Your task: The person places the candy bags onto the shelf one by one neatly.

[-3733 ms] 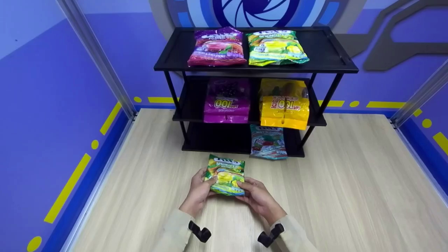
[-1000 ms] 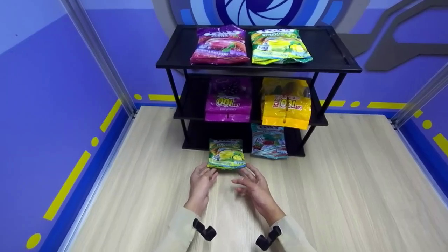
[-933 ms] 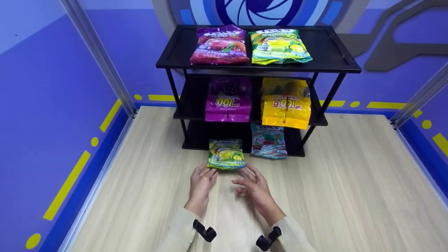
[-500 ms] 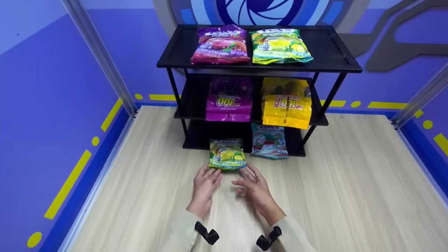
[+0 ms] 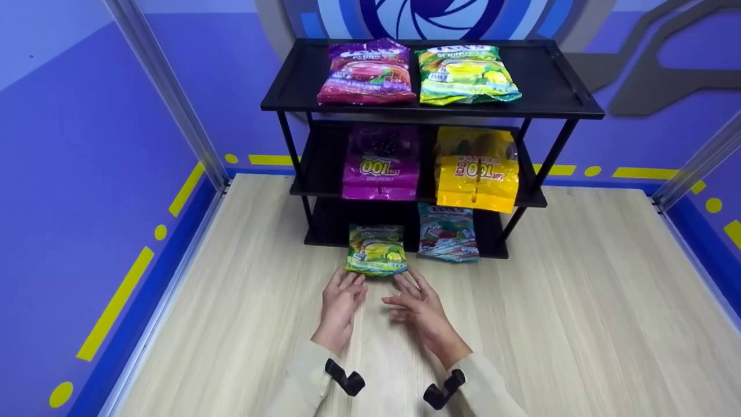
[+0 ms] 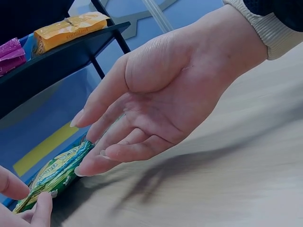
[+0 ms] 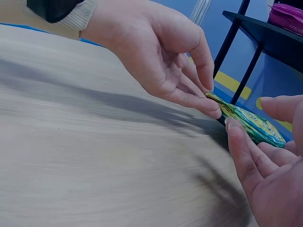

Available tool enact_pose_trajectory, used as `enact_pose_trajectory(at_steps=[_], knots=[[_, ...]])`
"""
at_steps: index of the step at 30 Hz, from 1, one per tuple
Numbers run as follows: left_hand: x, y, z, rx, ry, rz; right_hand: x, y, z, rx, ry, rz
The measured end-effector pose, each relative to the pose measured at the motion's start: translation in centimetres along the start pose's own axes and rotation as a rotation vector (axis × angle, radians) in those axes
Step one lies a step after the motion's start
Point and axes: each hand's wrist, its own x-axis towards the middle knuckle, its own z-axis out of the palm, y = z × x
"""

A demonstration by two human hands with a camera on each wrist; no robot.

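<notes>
A green and yellow candy bag [image 5: 377, 252] lies at the left front of the black rack's bottom shelf, its near end sticking out past the shelf edge. My left hand [image 5: 338, 307] has its fingertips at the bag's near left corner, thumb off the bag. At the near right corner are the extended fingertips of my right hand [image 5: 425, 313], its thumb apart too. The left wrist view looks across at the right hand [image 6: 165, 90], fingers against the bag's end [image 6: 59, 170]. In the right wrist view the left hand's [image 7: 147, 52] fingers touch the bag's edge [image 7: 251, 123].
The three-tier rack [image 5: 556, 104] carries a berry candy bag [image 5: 367, 75] and another green-yellow bag [image 5: 468, 75] on top. Purple [image 5: 381, 165] and yellow [image 5: 477, 171] pouches fill the middle tier. A teal mint bag [image 5: 447, 234] lies right on the bottom. Side walls [image 5: 75, 191] enclose the table.
The green and yellow bag, earlier gripped in both hands over the table, has moved forward onto the bottom shelf. Both thumbs have let go. Over the last half second it slid slightly further in.
</notes>
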Motion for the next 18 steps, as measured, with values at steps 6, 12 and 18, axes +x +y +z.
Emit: enact_pose_trajectory(at_steps=[6, 12, 18], knots=[[0.7, 0.0, -0.1, 0.005, 0.004, 0.007, 0.5, 0.0, 0.0, 0.006, -0.018, 0.009], [1.5, -0.1, 0.0, 0.007, 0.012, 0.019, 0.8, 0.0, -0.3, -0.033, -0.044, 0.045], [2.2, -0.1, 0.3, -0.005, 0.014, 0.021, 1.3, -0.3, -0.5, -0.065, -0.071, 0.072]])
